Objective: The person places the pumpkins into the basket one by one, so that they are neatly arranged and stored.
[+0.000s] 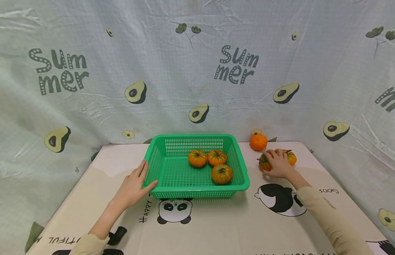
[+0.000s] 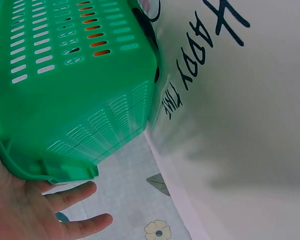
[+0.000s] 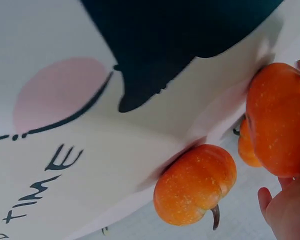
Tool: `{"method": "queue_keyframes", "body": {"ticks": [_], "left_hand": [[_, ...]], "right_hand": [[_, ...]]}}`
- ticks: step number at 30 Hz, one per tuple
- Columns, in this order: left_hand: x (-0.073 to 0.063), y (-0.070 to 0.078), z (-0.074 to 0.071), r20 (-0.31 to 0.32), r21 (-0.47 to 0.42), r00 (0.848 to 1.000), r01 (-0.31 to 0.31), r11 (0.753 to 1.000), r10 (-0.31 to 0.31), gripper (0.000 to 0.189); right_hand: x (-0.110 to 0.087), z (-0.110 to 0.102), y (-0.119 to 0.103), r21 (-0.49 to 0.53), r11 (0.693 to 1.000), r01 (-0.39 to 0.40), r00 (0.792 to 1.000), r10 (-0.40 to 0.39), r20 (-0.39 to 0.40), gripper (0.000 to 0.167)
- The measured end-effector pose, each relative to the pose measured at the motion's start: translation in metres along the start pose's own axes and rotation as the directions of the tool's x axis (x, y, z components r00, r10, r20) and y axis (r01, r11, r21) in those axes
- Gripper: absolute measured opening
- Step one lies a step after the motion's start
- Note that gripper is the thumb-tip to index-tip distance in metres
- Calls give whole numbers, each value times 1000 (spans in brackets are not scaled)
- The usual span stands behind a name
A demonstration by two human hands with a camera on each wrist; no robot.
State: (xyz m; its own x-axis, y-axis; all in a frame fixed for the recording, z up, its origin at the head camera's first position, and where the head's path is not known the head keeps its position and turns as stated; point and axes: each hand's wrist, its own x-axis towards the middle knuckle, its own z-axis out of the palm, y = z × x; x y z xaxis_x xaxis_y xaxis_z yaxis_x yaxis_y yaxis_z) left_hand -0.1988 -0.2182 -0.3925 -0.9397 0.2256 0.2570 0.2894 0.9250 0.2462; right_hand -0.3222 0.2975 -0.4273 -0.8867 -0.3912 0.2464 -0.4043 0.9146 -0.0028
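A green plastic basket (image 1: pixel 191 189) with slotted walls stands mid-table, with three small orange pumpkins (image 1: pixel 221 174) inside on its right side. My left hand (image 1: pixel 133 186) rests along the basket's left rim, its fingers straight and spread; the left wrist view shows the palm against the rim (image 2: pixel 20 175). On the right, my right hand (image 1: pixel 277 164) grips a small orange-green pumpkin (image 1: pixel 264 163). Seen from the right wrist, that pumpkin (image 3: pixel 282 120) sits between thumb and fingers, with part of the hand out of frame.
Just right of the right hand lies another pumpkin (image 1: pixel 292 158), partly covered by the fingers. A brighter orange pumpkin (image 1: pixel 258 142) is farther back, near the table's rear edge. A patterned cloth (image 1: pixel 171 81) hangs behind and beside the printed tabletop (image 1: pixel 216 226).
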Motion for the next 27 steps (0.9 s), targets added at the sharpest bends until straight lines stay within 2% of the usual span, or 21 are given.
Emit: {"method": "queue_keyframes", "body": {"ticks": [7,12,16,21,27], "left_hand": [[0,-1,1,-3,3,1000,-2,1000,2,79],[0,-1,1,1,2,1000,2,1000,-2,79],[0,0,0,3,3,1000,2,1000,-2,79],[0,0,0,8,0,1000,4,1000,-4,79],[-1,0,-1,15,-4,1000,5,1000,-5,79]], "right_hand": [[4,5,-4,64,998,-25,999,27,-31,61],[8,6,-4,56,998,-37,999,39,-32,57],[9,3,-4,38,999,-13,999,15,-46,55],[9,3,-3,-14,1000,10,1000,-10,-30,61],[9,4,-1,-20,1000,8,1000,-9,-17,68]]}}
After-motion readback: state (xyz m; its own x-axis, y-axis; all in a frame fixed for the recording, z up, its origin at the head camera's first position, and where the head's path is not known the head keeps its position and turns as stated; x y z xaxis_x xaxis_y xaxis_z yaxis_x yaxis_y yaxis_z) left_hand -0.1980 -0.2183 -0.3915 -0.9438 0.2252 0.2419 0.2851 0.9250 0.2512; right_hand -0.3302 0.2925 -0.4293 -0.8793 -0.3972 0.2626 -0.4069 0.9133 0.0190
